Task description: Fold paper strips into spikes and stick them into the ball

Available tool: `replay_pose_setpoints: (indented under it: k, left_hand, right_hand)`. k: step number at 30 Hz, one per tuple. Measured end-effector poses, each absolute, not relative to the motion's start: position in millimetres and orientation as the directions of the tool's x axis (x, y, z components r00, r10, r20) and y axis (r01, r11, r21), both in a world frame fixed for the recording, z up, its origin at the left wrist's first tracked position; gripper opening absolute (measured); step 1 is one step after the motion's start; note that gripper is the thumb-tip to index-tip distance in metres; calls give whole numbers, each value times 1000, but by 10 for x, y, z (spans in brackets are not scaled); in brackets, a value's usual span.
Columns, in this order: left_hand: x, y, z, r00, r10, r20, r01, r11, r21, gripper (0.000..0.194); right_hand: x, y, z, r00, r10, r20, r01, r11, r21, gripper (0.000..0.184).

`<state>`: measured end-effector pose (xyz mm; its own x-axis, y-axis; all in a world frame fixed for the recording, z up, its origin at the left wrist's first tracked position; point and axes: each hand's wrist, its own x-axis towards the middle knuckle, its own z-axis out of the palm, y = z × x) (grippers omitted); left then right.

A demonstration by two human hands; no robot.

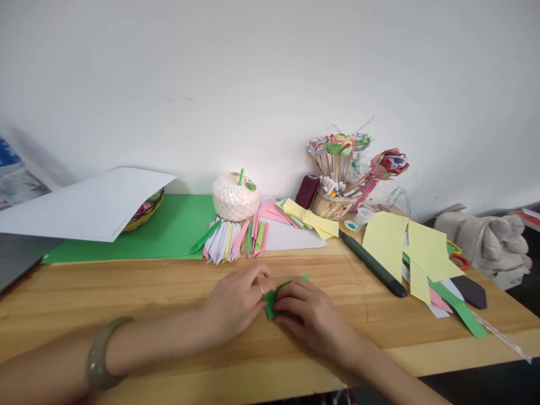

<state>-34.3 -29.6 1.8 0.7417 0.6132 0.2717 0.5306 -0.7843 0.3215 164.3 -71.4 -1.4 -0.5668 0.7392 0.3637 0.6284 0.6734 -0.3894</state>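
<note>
A small piece of green paper lies on the wooden table between my two hands, partly covered by them. My left hand, with a ring on one finger and a bangle on the wrist, has its fingers bent and closed at the paper's left edge. From the right, my right hand curls its fingers over the paper and presses on it. Some fingertips are hidden. Just beyond lies a row of folded paper pieces in white, pink, yellow and green.
A white round ornament stands behind the folded pieces. White sheets cover a basket at left, over green paper. At right lie a dark green cutter-like tool, yellow paper and a pot of paper flowers.
</note>
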Motion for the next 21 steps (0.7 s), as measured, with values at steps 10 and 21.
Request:
replay_pose_setpoints:
  k: [10,21]
  left_hand:
    - [-466,-231,-108,823,411,392,412,-907,88,19]
    - [-466,-251,-147,830,292,476,333,-943,-2,27]
  right_hand:
    - [1654,-686,41,-617,699,361,636,713,-294,8]
    - [1666,-695,-2,-522,755,397,616,655,-437,15]
